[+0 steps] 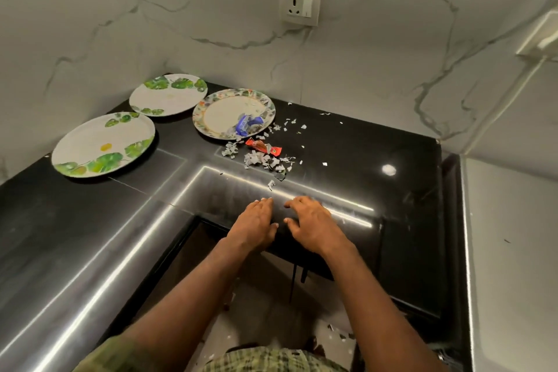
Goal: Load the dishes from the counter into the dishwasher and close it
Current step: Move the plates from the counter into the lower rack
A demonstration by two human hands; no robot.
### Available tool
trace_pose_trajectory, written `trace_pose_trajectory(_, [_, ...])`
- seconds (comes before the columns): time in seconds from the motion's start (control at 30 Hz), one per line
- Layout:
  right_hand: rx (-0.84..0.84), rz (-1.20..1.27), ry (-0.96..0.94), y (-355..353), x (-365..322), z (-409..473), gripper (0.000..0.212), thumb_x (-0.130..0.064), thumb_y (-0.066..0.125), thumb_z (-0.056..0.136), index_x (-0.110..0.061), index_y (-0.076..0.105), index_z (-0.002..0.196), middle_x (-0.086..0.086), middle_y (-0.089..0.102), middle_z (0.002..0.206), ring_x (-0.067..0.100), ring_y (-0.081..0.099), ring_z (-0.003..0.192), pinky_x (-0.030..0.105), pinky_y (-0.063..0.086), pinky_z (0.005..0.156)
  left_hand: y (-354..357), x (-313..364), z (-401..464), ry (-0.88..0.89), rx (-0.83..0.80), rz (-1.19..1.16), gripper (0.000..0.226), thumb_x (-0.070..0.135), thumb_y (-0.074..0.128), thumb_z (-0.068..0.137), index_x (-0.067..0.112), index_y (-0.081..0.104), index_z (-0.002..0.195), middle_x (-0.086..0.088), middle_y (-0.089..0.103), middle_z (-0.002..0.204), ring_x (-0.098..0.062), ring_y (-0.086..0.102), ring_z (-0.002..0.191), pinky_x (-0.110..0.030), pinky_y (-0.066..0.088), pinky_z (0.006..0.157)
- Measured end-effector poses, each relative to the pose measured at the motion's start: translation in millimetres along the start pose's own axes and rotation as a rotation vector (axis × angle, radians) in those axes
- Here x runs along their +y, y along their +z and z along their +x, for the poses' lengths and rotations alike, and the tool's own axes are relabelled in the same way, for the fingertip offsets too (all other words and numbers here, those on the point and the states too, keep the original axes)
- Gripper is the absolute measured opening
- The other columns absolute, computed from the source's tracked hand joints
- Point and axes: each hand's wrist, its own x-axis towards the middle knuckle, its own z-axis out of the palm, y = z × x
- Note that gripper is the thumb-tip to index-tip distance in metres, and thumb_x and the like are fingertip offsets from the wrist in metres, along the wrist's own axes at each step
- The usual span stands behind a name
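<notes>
Three plates lie on the black L-shaped counter [347, 154]. A white plate with green leaves [102, 145] is at the left, a second leaf plate [167, 95] sits in the back corner, and a plate with a mottled floral rim [223, 113] holds a blue wrapper [247, 125] and paper scraps. My left hand [255, 225] and my right hand [312, 225] rest palm down side by side near the counter's inner front edge, fingers relaxed and holding nothing. No dishwasher is in view.
A red wrapper [262, 146] and several torn paper scraps [262, 160] are scattered beside the floral plate. A wall socket [299, 6] sits on the marble backsplash. A white appliance [510, 251] flanks the counter at the right. More scraps lie on the floor below.
</notes>
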Motion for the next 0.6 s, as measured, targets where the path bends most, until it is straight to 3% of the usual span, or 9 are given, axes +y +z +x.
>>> trace_pose_trajectory(0.1, [-0.056,-0.007,-0.015,-1,8,22,0.046,-0.038,0.058,0.103,-0.027,0.053,0.148,-0.002,0.052,0.149,0.021,0.046,0.140,0.043,0.037,0.119,1,-4,12,-0.084,-0.038,0.021,0.066,0.035,0.057,0.103,0.004,0.032,0.156,-0.017,0.034,0.164,-0.032,0.028,0.154,-0.042,0.027,0.126])
trace_pose_trajectory(0.2, [-0.085,-0.005,-0.039,0,12,41,0.047,-0.038,0.059,0.103,-0.026,0.053,0.147,-0.002,0.053,0.148,0.020,0.045,0.140,0.042,0.036,0.120,-1,-11,21,-0.123,0.023,0.021,0.044,0.035,0.061,0.100,0.008,0.051,0.132,-0.013,0.048,0.143,-0.031,0.045,0.135,-0.041,0.040,0.113])
trace_pose_trajectory(0.37, [-0.107,-0.002,-0.036,4,9,70,0.047,-0.038,0.060,0.101,-0.025,0.054,0.146,-0.001,0.054,0.147,0.021,0.047,0.139,0.041,0.037,0.119,-16,-24,41,-0.170,0.045,0.029,0.047,0.033,0.066,0.098,0.012,0.050,0.136,-0.010,0.047,0.140,-0.028,0.045,0.130,-0.040,0.043,0.111])
trace_pose_trajectory(0.47, [-0.130,-0.028,-0.024,6,4,89,0.047,-0.039,0.059,0.101,-0.025,0.053,0.145,0.001,0.054,0.145,0.024,0.048,0.137,0.043,0.039,0.117,-26,-34,58,-0.219,0.039,0.022,0.059,0.035,0.073,0.094,0.011,0.045,0.140,-0.012,0.044,0.143,-0.030,0.045,0.132,-0.040,0.041,0.114])
trace_pose_trajectory(0.6, [-0.174,-0.065,0.019,5,-12,117,0.051,-0.041,0.064,0.097,-0.023,0.052,0.144,0.002,0.053,0.146,0.027,0.049,0.137,0.046,0.044,0.113,-42,-51,77,-0.319,-0.049,-0.054,0.116,0.047,0.089,0.076,0.006,0.021,0.159,-0.018,0.036,0.157,-0.035,0.042,0.144,-0.045,0.040,0.119])
